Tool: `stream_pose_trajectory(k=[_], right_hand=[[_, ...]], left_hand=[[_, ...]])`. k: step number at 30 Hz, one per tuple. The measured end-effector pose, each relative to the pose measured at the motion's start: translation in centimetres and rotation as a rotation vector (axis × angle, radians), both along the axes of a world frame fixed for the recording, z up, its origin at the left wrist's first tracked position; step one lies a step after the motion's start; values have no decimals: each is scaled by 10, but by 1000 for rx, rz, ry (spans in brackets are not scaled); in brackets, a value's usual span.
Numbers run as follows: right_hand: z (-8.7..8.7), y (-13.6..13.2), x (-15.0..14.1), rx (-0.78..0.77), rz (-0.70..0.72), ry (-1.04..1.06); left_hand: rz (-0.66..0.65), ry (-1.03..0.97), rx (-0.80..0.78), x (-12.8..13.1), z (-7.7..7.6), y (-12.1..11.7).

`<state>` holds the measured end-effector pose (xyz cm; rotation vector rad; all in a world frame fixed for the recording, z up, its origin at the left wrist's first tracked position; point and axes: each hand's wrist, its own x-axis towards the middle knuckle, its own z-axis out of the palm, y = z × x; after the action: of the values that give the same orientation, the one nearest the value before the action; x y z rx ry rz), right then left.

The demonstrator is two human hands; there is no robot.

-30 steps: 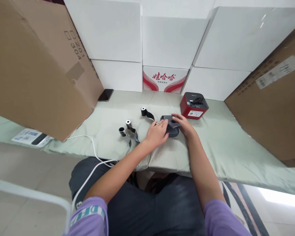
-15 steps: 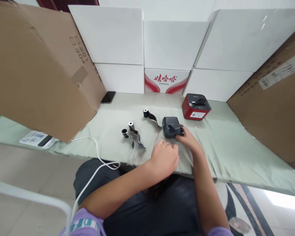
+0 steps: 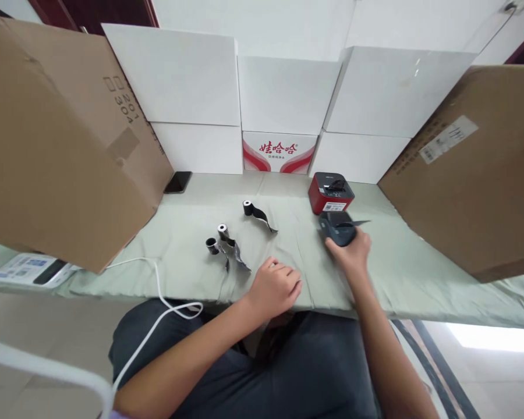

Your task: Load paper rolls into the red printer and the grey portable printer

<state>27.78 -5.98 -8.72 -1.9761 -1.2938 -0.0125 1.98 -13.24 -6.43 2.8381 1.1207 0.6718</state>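
My right hand (image 3: 353,254) is closed around a small dark grey printer (image 3: 337,227), held just in front of a red and black printer (image 3: 330,192). A dark strip sticks out of the grey printer to the right. My left hand (image 3: 274,286) rests on the pale green cloth (image 3: 397,262) near the table's front edge, fingers loosely curled, holding nothing. Three small paper rolls with dark unrolled strips lie on the cloth: one (image 3: 247,208) at the middle and two (image 3: 222,230) (image 3: 211,244) to its left.
Large cardboard boxes stand at the left (image 3: 61,145) and right (image 3: 467,174). White boxes (image 3: 283,93) line the back. A black phone (image 3: 177,182) lies at the back left. A white cable (image 3: 157,279) runs off the front edge. A flat white device (image 3: 26,270) lies far left.
My right hand has taken hold of the grey printer and carried it right, next to the red printer. My left hand left the printer and drew back to the front edge.
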Motion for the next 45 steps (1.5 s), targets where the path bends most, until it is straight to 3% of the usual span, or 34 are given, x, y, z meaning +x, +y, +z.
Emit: stream_pose_trajectory(k=[4,9,11,16,20,25,29,32,36,41,45], right_hand=[[-3,-2,49,-86,-95,16],[-14,2,57,-236,-95,32],[-14,3,60,-219,-70,45],[-11,4,88,-75,166,188],[-3,5,128,-102,429,355],[31,37,163,-251,443,489],[57,88,164,-627,564,309],[62,115,159,-844,588,189],[57,121,159,-898,577,226],[46,125,163,-875,664,251],[50,131,156,-941,581,212]], left_hand=[[-3,-14,42,2,-10,9],[19,-41,45,15,-15,24],[24,-50,31,19,-18,29],[17,-35,6,22,-33,34],[14,-38,-2,19,-40,34],[10,-61,6,18,-41,35],[2,-47,34,20,-44,35],[-8,-53,53,18,-44,35],[-1,-82,76,11,-44,35],[5,-79,35,10,-45,36],[13,-68,0,18,-42,38]])
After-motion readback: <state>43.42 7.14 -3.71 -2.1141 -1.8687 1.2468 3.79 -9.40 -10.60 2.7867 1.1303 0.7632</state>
